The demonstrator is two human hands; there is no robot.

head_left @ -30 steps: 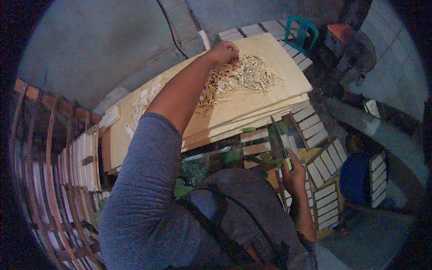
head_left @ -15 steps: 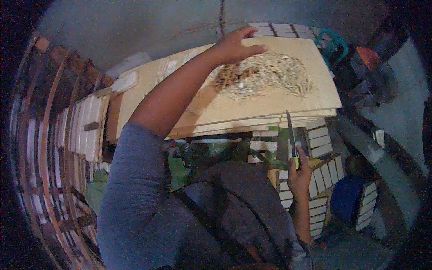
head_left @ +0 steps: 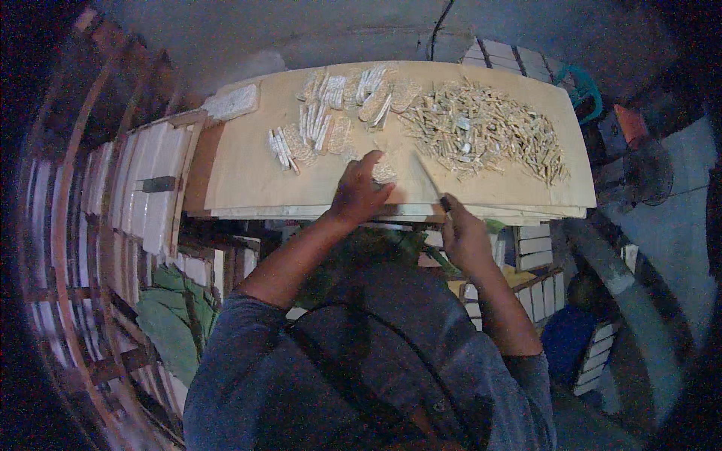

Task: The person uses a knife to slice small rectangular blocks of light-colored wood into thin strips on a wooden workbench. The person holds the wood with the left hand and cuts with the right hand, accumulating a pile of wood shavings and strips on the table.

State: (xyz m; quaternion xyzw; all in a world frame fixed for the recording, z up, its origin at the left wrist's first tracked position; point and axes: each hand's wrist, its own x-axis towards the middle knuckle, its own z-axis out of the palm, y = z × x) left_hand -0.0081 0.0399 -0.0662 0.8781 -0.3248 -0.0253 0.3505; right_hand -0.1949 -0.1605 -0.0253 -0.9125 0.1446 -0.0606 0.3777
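Observation:
My left hand (head_left: pixel 358 194) grips a small pale, speckled piece (head_left: pixel 383 171) near the front edge of a wide wooden board (head_left: pixel 248 188). Just to its right, my right hand (head_left: pixel 464 238) holds a knife (head_left: pixel 429 174), its blade angled up and left over the board. Several groups of pale flat pieces (head_left: pixel 334 94), some standing in rows, lie on the board's left and middle. A loose heap of small stick-like pieces (head_left: pixel 481 131) covers its right part.
Slatted wooden racks (head_left: pixel 92 210) and pale panels (head_left: pixel 149 192) stand left. A green chair (head_left: pixel 588 93), a fan (head_left: pixel 647 173) and a blue container (head_left: pixel 560 334) are at right. Stacked white blocks (head_left: pixel 535 244) and green sheets (head_left: pixel 173 316) sit below the board.
My left hand has come down from over the heap to the board's front edge, now gripping a piece. My right hand has risen and moved left with the knife. The view has shifted.

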